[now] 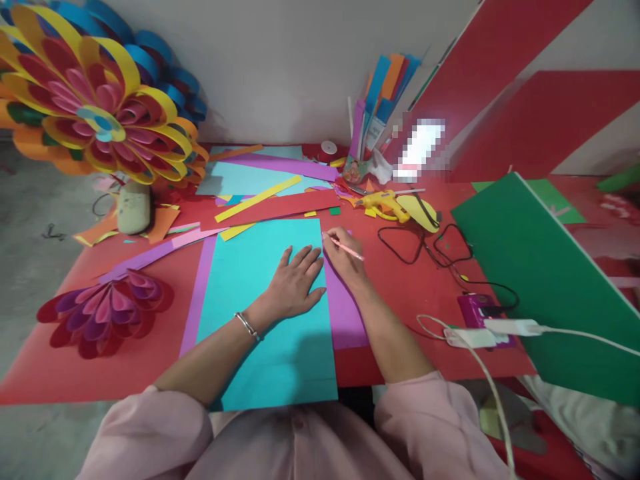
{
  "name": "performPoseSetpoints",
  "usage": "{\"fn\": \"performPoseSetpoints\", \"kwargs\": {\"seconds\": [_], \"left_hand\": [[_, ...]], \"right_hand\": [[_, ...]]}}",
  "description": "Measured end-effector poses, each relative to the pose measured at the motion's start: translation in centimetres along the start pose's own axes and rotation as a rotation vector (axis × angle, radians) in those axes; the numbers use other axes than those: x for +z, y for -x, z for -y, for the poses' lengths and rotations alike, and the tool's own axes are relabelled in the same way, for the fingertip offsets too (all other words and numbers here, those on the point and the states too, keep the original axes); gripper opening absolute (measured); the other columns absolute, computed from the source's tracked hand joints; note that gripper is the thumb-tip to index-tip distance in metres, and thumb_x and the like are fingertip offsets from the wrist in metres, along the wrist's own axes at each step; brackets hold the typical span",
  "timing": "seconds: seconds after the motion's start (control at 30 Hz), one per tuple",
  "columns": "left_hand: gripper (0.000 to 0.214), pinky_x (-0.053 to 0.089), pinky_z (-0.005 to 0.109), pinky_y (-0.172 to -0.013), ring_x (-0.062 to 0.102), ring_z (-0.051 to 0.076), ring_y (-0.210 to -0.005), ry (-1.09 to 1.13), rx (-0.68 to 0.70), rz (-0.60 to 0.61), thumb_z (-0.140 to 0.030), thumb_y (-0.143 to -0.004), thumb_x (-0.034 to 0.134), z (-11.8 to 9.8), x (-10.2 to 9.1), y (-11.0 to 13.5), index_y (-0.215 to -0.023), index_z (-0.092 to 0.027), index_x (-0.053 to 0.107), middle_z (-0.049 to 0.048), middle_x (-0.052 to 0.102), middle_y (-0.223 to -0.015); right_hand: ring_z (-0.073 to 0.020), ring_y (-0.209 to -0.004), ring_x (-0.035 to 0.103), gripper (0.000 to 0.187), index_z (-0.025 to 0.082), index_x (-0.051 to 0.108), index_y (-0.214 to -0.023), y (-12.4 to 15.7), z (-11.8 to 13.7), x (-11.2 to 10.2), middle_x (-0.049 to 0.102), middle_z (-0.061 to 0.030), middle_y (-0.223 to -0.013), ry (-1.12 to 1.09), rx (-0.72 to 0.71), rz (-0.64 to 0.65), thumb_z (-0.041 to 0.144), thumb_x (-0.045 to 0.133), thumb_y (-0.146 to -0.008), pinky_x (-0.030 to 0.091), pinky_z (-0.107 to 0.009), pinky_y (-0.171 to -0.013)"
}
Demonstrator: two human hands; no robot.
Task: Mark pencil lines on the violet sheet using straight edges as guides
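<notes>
My left hand (295, 283) lies flat with fingers spread on a turquoise paper sheet (260, 347) that covers a purple sheet (345, 313). My right hand (343, 257) is closed on a pink pencil (347, 249), its tip touching the turquoise sheet's right edge near the top corner. A metal bracelet is on my left wrist. Both sheets rest on a red table (75, 360).
A yellow glue gun (385, 203) and black cable (445, 257) lie to the right. A green board (545, 280) leans at right, with a white power adapter (495, 330) beside it. Paper flowers (103, 310) (100, 100) sit left. Paper strips (260, 197) and a cup of rolls (380, 107) fill the back.
</notes>
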State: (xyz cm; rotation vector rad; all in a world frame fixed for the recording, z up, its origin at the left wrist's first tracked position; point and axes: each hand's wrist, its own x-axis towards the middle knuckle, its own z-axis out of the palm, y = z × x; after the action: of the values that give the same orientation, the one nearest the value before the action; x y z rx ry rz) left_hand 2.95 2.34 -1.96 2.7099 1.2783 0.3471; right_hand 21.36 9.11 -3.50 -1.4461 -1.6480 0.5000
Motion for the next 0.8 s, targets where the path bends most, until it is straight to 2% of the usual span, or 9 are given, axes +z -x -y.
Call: {"fn": "performPoseSetpoints", "kwargs": {"seconds": [0.17,0.5,0.8], "left_hand": [[0.064,0.015,0.064,-0.131,0.037,0.037,-0.157,-0.002,-0.001,0.000,-0.055,-0.103,0.049,-0.03,0.13,0.07,-0.157,-0.020,0.047,0.0140,0.046,-0.167],[0.066,0.018,0.066,-0.131,0.035,0.037,-0.159,-0.001,0.000,0.013,-0.055,-0.104,0.051,-0.10,-0.04,0.03,-0.156,-0.016,0.048,0.0149,0.041,-0.170],[0.065,0.018,0.065,-0.130,0.035,0.037,-0.158,0.003,-0.003,0.013,-0.055,-0.103,0.052,-0.14,-0.18,0.01,-0.156,-0.018,0.048,0.0146,0.042,-0.169]], "right_hand": [[-0.0221,-0.080,0.069,0.027,0.027,0.063,-0.085,0.16,-0.21,0.12,0.073,-0.0040,-0.081,0.030,-0.037,-0.008,0.048,0.052,-0.098,0.054,-0.034,-0.078],[-0.0205,-0.076,0.068,0.025,0.027,0.063,-0.083,0.31,-0.27,-0.05,0.071,-0.0021,-0.078,0.029,-0.034,-0.023,0.045,0.055,-0.098,0.052,-0.032,-0.075],[-0.0197,-0.074,0.067,0.026,0.026,0.063,-0.080,0.16,-0.27,-0.06,0.070,-0.0012,-0.075,0.014,-0.026,-0.032,0.046,0.056,-0.096,0.051,-0.031,-0.073]]}}
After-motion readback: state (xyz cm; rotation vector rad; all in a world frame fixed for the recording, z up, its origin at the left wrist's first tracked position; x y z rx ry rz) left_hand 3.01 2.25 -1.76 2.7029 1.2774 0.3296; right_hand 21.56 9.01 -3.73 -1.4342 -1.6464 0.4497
